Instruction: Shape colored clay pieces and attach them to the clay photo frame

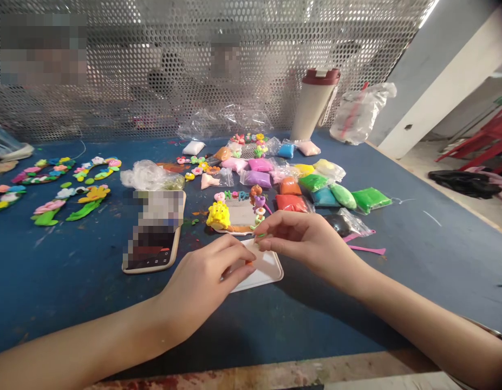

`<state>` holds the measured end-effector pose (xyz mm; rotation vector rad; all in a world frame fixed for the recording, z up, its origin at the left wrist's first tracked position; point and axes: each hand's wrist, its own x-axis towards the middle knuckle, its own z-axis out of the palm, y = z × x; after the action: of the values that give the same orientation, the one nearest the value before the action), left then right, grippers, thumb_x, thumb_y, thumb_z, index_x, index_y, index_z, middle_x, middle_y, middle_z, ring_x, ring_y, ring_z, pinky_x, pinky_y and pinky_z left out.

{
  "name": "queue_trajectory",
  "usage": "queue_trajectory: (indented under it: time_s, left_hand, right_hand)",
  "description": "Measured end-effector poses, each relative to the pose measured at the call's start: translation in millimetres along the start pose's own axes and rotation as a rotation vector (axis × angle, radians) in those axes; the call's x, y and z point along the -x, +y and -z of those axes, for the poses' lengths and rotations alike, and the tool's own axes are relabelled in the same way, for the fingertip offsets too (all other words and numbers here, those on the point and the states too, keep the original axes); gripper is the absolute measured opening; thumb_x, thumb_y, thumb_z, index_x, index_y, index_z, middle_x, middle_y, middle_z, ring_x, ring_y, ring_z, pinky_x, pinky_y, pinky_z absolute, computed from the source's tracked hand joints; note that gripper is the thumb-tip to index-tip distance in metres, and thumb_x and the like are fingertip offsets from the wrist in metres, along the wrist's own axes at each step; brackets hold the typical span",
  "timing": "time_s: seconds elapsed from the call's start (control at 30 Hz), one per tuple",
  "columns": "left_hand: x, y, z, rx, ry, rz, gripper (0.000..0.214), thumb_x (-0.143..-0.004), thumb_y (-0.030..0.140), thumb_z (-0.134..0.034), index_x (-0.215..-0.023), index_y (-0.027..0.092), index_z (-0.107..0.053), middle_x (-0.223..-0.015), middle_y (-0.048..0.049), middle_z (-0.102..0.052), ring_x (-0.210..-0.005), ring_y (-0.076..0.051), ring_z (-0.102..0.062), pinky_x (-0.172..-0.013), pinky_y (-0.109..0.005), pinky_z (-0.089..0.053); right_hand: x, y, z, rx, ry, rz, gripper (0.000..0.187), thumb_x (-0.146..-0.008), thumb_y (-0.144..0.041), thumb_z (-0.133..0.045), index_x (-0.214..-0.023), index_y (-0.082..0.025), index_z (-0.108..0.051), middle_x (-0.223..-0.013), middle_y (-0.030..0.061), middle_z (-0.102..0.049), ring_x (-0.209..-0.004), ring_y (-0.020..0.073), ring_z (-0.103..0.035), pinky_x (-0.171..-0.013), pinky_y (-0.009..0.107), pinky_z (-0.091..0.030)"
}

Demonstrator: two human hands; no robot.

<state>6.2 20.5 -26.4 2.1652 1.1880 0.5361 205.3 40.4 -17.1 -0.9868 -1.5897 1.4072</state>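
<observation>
My left hand (208, 276) rests on a small white tray (267, 268) on the blue table, fingers curled and pinched on a tiny orange bit of clay (249, 263). My right hand (299, 235) hovers just above the tray's far edge, fingertips pinched on a small green piece of clay (259, 235). Right behind the hands lies a clay-decorated frame (238, 214) with a yellow figure (218, 215), coloured letters and small characters along its rim.
A phone (153, 233) lies left of the tray. Bags of coloured clay (315, 187) spread behind and to the right, with a pink tool (366, 249) near them. Finished clay flower pieces (56, 184) lie far left. A tumbler (313, 103) and plastic bags stand against the perforated metal screen.
</observation>
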Motion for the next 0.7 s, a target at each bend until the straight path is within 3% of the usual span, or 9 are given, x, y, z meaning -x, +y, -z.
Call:
queue_trajectory:
  time_s: [0.2, 0.33, 0.47, 0.57, 0.7]
  left_hand:
    - [-1.9, 4.7, 5.5, 0.067, 0.008, 0.039, 0.008, -0.089, 0.022, -0.059, -0.088, 0.021, -0.067, -0.086, 0.0027, -0.064, -0.070, -0.011, -0.057, -0.065, -0.023, -0.041]
    - [4.4, 0.7, 11.4, 0.190, -0.016, 0.117, 0.008, -0.086, 0.029, -0.062, -0.088, 0.024, -0.068, -0.078, 0.0045, -0.063, -0.064, -0.011, -0.054, -0.057, -0.021, -0.039]
    - [10.4, -8.8, 14.8, 0.310, -0.044, 0.230, 0.014, -0.086, 0.036, -0.061, -0.084, 0.023, -0.066, -0.072, 0.0034, -0.062, -0.063, -0.012, -0.053, -0.057, -0.023, -0.038]
    - [10.2, -13.0, 17.1, 0.422, -0.093, 0.330, 0.018, -0.084, 0.039, -0.061, -0.085, 0.021, -0.064, -0.069, 0.0029, -0.063, -0.062, -0.013, -0.054, -0.058, -0.024, -0.040]
    - [9.3, -13.9, 19.4, 0.475, -0.114, 0.352, 0.017, -0.083, 0.038, -0.062, -0.085, 0.021, -0.064, -0.071, 0.0022, -0.065, -0.061, -0.013, -0.053, -0.058, -0.024, -0.040]
  right_hand:
    - [-0.7, -4.6, 7.6, 0.303, 0.004, 0.068, 0.007, -0.082, -0.017, -0.066, -0.080, -0.020, -0.072, -0.081, -0.0003, -0.071, -0.078, 0.0144, -0.065, -0.071, 0.026, -0.050]
    - [-2.4, -0.2, 12.0, 0.621, -0.080, 0.298, 0.014, -0.085, -0.012, -0.064, -0.084, -0.019, -0.076, -0.083, 0.0031, -0.067, -0.074, 0.0135, -0.063, -0.067, 0.025, -0.048]
    - [-4.3, 11.1, 9.9, 0.796, -0.182, 0.464, 0.017, -0.089, -0.016, -0.060, -0.088, -0.017, -0.077, -0.085, 0.0069, -0.065, -0.075, 0.0150, -0.061, -0.064, 0.026, -0.047]
    - [-5.5, 16.2, 6.2, 0.844, -0.209, 0.476, 0.020, -0.091, -0.018, -0.057, -0.089, -0.019, -0.077, -0.085, 0.0071, -0.065, -0.074, 0.0150, -0.061, -0.064, 0.026, -0.047]
    - [-4.9, 14.1, 3.9, 0.873, -0.245, 0.453, 0.022, -0.093, -0.020, -0.054, -0.093, -0.021, -0.076, -0.087, 0.0064, -0.064, -0.072, 0.0139, -0.058, -0.061, 0.026, -0.045]
